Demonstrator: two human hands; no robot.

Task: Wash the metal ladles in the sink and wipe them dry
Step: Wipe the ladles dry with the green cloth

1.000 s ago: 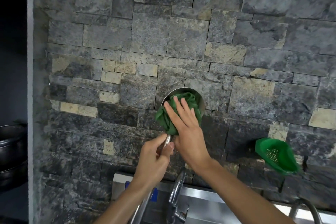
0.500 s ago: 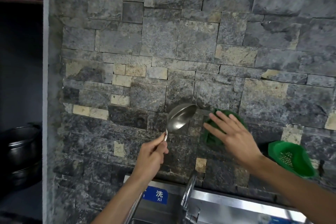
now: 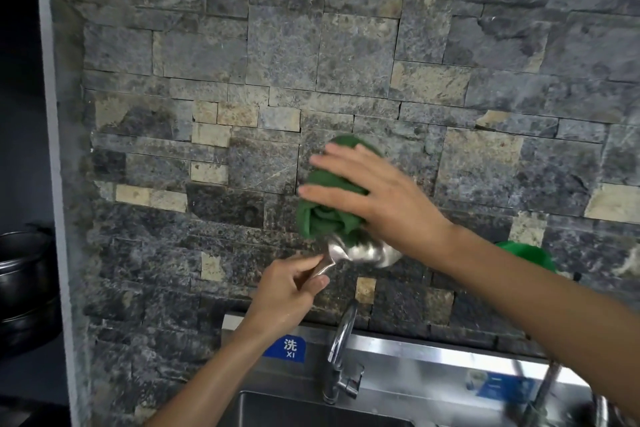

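A shiny metal ladle (image 3: 367, 252) is held up in front of the stone wall, above the sink. My left hand (image 3: 289, 291) grips its handle close to the bowl. My right hand (image 3: 374, 199) presses a bunched green cloth (image 3: 327, 210) onto the ladle's bowl, fingers spread flat over the cloth. Most of the bowl is hidden under cloth and hand; only its lower rim shows. The lower handle is hidden behind my left hand.
A steel sink (image 3: 408, 392) with a curved tap (image 3: 341, 350) lies below, a second tap (image 3: 545, 392) at the right. A green plastic basket (image 3: 526, 255) hangs on the wall behind my right forearm. Dark pots (image 3: 24, 284) stand at the left.
My right hand, which had lifted the cloth off to the right of the ladle, has come back and pressed it onto the bowl. The left hand has turned the ladle rightward.
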